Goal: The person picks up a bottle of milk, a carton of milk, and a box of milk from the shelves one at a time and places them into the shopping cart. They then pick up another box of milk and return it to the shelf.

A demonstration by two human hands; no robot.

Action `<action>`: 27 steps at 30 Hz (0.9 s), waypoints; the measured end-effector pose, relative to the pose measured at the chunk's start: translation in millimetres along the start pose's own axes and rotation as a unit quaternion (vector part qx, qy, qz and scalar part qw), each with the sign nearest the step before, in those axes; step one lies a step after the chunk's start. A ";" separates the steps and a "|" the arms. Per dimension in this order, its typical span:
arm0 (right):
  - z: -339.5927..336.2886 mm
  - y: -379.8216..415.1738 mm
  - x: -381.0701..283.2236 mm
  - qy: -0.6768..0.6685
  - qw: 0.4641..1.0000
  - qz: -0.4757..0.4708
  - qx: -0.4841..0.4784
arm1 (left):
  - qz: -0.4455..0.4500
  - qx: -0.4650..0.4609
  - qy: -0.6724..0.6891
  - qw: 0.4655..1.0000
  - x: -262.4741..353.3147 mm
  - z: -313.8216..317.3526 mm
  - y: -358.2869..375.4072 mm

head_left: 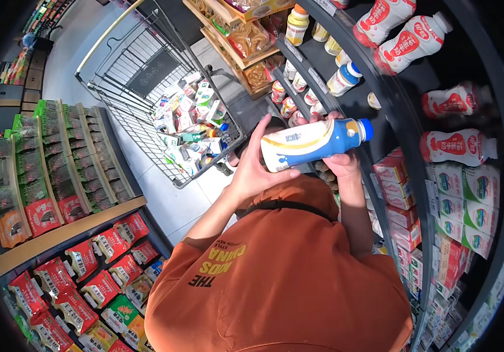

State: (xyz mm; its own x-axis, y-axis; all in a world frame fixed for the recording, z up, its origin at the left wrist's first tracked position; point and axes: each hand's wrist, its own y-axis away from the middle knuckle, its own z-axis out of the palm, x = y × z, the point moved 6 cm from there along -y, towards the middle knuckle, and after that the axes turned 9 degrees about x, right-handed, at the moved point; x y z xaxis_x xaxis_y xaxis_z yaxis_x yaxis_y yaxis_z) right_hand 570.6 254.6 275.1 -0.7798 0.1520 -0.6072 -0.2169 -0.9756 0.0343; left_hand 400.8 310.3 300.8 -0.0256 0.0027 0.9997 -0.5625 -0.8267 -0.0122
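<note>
Both my hands hold a white-and-blue drink bottle with a blue cap, lying sideways in front of my chest, cap pointing right toward the shelf. My left hand wraps the bottle's base end from below and behind. My right hand supports it from underneath near the neck, fingers curled over the top. My orange shirt fills the lower middle of the view.
A wire shopping cart holding several small cartons and bottles stands ahead on the left. A dark curved shelf on the right carries red-and-white bottles and stacked cartons. Racks of snack packets line the left side.
</note>
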 end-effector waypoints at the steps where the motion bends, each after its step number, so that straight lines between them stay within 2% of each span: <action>1: -0.4 -0.2 -1.4 0.007 1.000 -0.003 -0.009 | -0.098 -0.040 0.162 0.981 -10.7 3.6 1.4; 2: -3.5 0.3 -2.1 0.012 1.000 -0.005 -0.016 | -0.193 -0.079 0.317 0.925 -21.5 6.2 5.2; 5: -4.0 2.9 -2.2 0.039 0.998 -0.021 -0.039 | -0.232 -0.114 0.340 0.904 -26.2 5.2 7.3; 7: 3.9 3.0 -4.9 0.062 0.998 -0.023 -0.020 | -0.050 -0.072 0.168 0.982 -15.3 -0.9 3.0; 8: 3.7 1.6 -3.9 0.049 0.998 -0.028 -0.002 | 0.065 -0.075 0.063 0.993 -6.2 -3.2 1.2; 9: 3.5 0.2 -2.4 0.036 0.999 -0.032 0.017 | 0.177 -0.075 -0.044 0.980 1.4 -5.2 -0.2; 10: 2.7 0.8 -1.1 0.023 0.999 -0.035 0.036 | 0.284 -0.072 -0.150 0.944 7.1 -5.4 1.2; 11: 0.4 1.9 1.6 0.030 0.998 -0.026 0.056 | 0.386 -0.067 -0.253 0.885 10.9 -2.4 5.3; 12: -3.1 2.6 4.9 0.037 0.996 -0.018 0.074 | 0.429 -0.047 -0.246 0.868 11.2 -2.0 7.5; 13: -7.3 4.7 8.9 0.043 0.995 -0.010 0.095 | 0.379 -0.027 -0.236 0.894 5.8 -3.0 6.4; 16: -6.8 3.7 7.3 0.013 0.999 -0.020 0.042 | 0.202 0.034 -0.215 0.955 0.3 -0.5 9.8; 17: -6.0 4.0 7.8 0.002 0.999 -0.017 0.031 | 0.105 0.023 -0.079 0.991 -9.1 2.5 12.3; 18: -6.0 2.9 7.8 0.010 0.999 -0.016 0.036 | 0.006 0.011 0.059 0.998 -19.4 7.8 15.3; 19: -5.6 1.9 7.3 0.017 0.999 -0.014 0.041 | -0.093 -0.001 0.195 0.976 -28.1 12.8 18.3; 20: -5.3 2.6 7.8 0.025 0.999 -0.011 0.048 | -0.168 -0.007 0.243 0.955 -34.9 15.2 20.1; 24: 0.7 2.9 8.9 0.018 0.999 -0.017 0.045 | -0.070 -0.015 0.105 0.992 -31.7 5.0 13.8; 27: -5.9 9.2 11.0 0.041 0.996 0.008 0.079 | -0.060 -0.013 0.047 0.997 -35.8 -3.6 9.3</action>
State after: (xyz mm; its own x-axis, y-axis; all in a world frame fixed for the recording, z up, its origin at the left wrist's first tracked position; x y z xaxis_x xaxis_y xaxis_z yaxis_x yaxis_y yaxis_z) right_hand 563.5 246.3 264.1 -0.7349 0.1166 -0.6681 -0.2995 -0.9396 0.1655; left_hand 393.5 304.5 264.8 -0.0335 0.1536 0.9876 -0.5881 -0.8020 0.1048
